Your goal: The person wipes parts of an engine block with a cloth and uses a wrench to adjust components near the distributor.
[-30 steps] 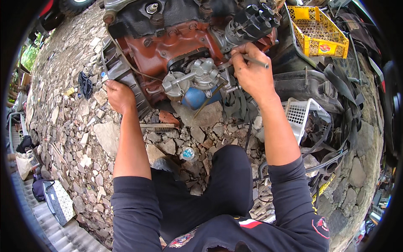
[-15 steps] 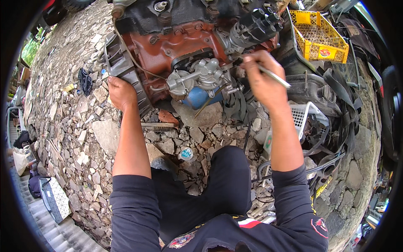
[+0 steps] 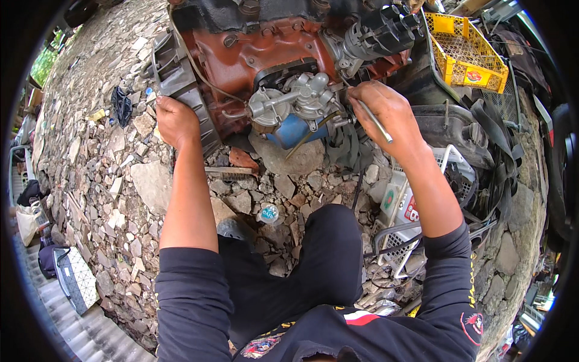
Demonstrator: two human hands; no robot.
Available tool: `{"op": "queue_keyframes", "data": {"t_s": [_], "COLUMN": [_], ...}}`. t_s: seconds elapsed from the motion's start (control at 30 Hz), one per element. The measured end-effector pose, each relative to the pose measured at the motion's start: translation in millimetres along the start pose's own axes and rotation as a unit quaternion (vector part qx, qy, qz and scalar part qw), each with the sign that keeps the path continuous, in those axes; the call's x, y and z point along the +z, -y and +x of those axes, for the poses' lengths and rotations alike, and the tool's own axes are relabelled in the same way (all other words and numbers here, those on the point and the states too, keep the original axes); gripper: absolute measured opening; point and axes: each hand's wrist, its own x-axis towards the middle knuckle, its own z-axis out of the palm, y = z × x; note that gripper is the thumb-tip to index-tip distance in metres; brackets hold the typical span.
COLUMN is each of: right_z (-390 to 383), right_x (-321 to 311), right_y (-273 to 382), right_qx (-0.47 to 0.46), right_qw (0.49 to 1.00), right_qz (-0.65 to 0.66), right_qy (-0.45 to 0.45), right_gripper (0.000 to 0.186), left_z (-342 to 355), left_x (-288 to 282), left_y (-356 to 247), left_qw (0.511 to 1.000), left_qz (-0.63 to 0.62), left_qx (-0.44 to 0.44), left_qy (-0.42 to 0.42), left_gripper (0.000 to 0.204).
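A car engine block (image 3: pixel 218 57), red-brown with a black top, stands in front of me. My left hand (image 3: pixel 178 122) is closed round the outer edge of the grey finned housing (image 3: pixel 173 63) on its left end. On the other side my right hand (image 3: pixel 386 114) grips a slim metal rod-like tool (image 3: pixel 375 123); its far end is mostly hidden by the fingers near the block, below the black-capped distributor (image 3: pixel 386 33). Beside that hand is a silver fuel pump (image 3: pixel 295 99), with a blue oil filter (image 3: pixel 295 131) beneath it.
Broken stone covers the ground, with a plastic cup (image 3: pixel 269 213) near my knees. At right are a yellow crate (image 3: pixel 469 75), a black tank-like part (image 3: pixel 449 131) and a white basket (image 3: pixel 401 196). A black plastic bag (image 3: pixel 122 106) lies at left.
My right hand has moved slightly down and right relative to the engine, and the tool now slants more steeply. My left hand stays at the housing edge. The view has shifted a little.
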Motion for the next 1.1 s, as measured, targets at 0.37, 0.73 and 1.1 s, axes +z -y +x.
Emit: {"op": "queue_keyframes", "data": {"t_s": [0.37, 0.73, 1.1], "right_z": [0.2, -6.7, -12.0], "right_x": [-9.2, -11.4, -6.3], "right_y": [1.5, 7.2, 3.4], "right_qx": [0.038, 0.072, 0.043], "right_qw": [0.999, 0.997, 0.999], "right_qz": [0.019, 0.015, -0.008], "right_qy": [0.015, -0.007, -0.008], "right_gripper": [0.013, 0.01, 0.013], "left_z": [2.4, 0.6, -2.3], "left_x": [-3.0, -2.3, -2.0], "left_y": [-0.1, -1.6, -1.9], "left_qw": [1.0, 1.0, 1.0], "left_qz": [-0.002, 0.006, 0.006], "left_qx": [-0.02, -0.021, -0.012], "left_qy": [0.002, -0.001, -0.004], "left_gripper": [0.059, 0.059, 0.059]}}
